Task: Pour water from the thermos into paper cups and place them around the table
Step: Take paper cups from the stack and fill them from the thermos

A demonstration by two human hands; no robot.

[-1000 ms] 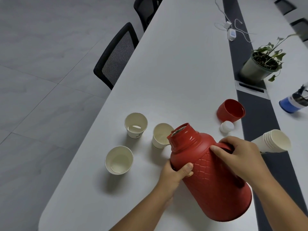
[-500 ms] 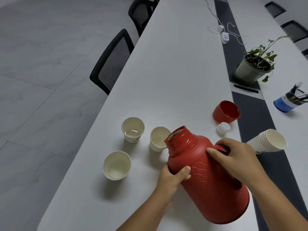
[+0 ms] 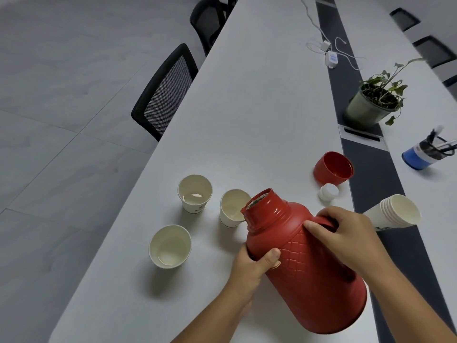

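A red thermos (image 3: 306, 268) is tilted to the left over the white table (image 3: 259, 107), its open mouth right beside the rim of a paper cup (image 3: 231, 207). My right hand (image 3: 346, 233) grips the thermos handle. My left hand (image 3: 254, 268) holds the thermos body from below near the shoulder. Two more paper cups stand to the left, one farther back (image 3: 194, 193) and one nearer (image 3: 170, 246); both hold a little water. No stream of water is visible at the mouth.
The red thermos lid (image 3: 333, 168) and a white stopper (image 3: 328, 192) lie behind the thermos. A stack of paper cups (image 3: 395, 212) lies on its side at the right. A potted plant (image 3: 371, 102), a pen holder (image 3: 425, 155), a charger with cables (image 3: 330, 58) and black chairs (image 3: 168, 92) are around.
The thermos stays tilted at the middle cup in both hands, hardly moving. The view has shifted slightly, so everything sits a bit lower and to the left in the picture.
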